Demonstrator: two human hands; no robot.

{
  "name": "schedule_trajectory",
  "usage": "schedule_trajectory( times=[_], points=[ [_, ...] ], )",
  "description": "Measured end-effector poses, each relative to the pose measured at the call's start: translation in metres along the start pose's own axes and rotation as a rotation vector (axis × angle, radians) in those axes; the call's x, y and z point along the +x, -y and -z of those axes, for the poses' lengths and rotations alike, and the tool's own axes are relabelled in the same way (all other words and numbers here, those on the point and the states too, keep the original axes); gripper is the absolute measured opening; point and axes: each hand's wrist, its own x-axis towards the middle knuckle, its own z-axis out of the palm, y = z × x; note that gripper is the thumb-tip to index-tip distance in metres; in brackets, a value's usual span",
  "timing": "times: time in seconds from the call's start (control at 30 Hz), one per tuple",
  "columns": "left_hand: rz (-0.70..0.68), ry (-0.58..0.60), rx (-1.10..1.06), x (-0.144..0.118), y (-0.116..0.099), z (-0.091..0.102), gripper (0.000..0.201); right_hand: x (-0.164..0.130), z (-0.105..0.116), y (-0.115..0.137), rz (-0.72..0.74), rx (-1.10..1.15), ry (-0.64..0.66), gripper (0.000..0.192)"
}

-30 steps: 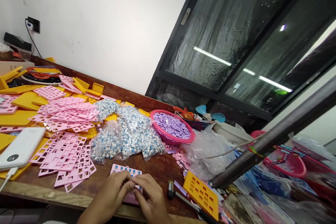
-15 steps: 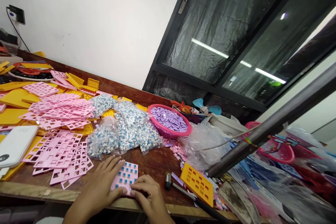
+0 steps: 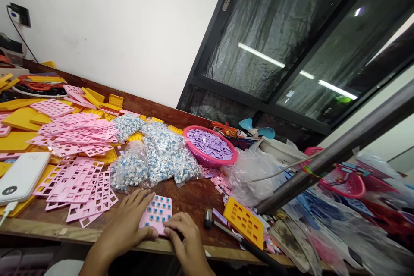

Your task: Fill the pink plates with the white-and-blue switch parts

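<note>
The head view looks down at a brown wooden worktop (image 3: 194, 200) full of small plastic parts. Near the front edge lies a pink plate (image 3: 156, 214) with rows of little blue squares set in its holes. It lies flat on the wood, right in front of the person.

The left hand (image 3: 127, 224) rests flat, with its fingers spread out. It covers the left side of the pink plate and its thumb touches the near edge. It presses down and does not wrap around the plate. The right hand (image 3: 184, 237) sits at the near right corner of the plate. Its fingers are curled together and the tips touch the plate's edge. I cannot tell if it pinches something small.

Just behind the plate lie clear bags (image 3: 152, 159) stuffed with small white and blue pieces. To the left is a pile of empty pink frames (image 3: 77, 189) with square holes, and behind those are yellow plates (image 3: 19, 118). A white power bank (image 3: 22, 177) lies at the far left. A pink basket (image 3: 210, 146) of purple pieces stands behind the bags to the right. A small hammer (image 3: 210, 220) lies just right of the hands, next to a yellow frame (image 3: 244, 222).
</note>
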Motion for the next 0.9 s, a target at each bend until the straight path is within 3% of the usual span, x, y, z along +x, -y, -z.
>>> schedule_trajectory(
  times=[0.13, 0.23, 0.33, 0.47, 0.63, 0.77, 0.83, 0.9],
  points=[
    [-0.023, -0.003, -0.015, -0.001, 0.003, -0.001, 0.101, -0.007, -0.002, 0.003, 0.158, -0.157, -0.049, 0.024],
    [-0.029, -0.023, -0.021, -0.001, 0.005, -0.003, 0.102, -0.007, 0.002, 0.007, 0.185, -0.135, -0.018, 0.025],
    [-0.016, -0.077, -0.007, -0.001, 0.005, -0.005, 0.102, -0.005, 0.004, 0.009, 0.082, 0.004, -0.047, 0.017],
    [0.009, -0.141, 0.049, 0.001, -0.004, -0.004, 0.094, -0.002, 0.002, 0.004, -0.121, 0.192, -0.217, 0.015],
    [0.103, -0.337, 0.223, 0.003, -0.018, 0.003, 0.082, 0.001, -0.001, -0.006, -0.266, 0.338, -0.447, 0.029],
    [0.082, -0.479, 0.238, -0.012, -0.032, 0.007, 0.083, 0.001, 0.002, -0.009, -0.31, 0.476, -0.481, 0.046],
    [0.016, -0.447, 0.195, -0.029, -0.043, 0.003, 0.087, 0.0, 0.004, -0.011, -0.308, 0.557, -0.47, 0.052],
    [-0.092, -0.317, 0.151, -0.053, -0.052, -0.006, 0.09, 0.0, 0.006, -0.013, -0.322, 0.622, -0.479, 0.058]
  ],
)
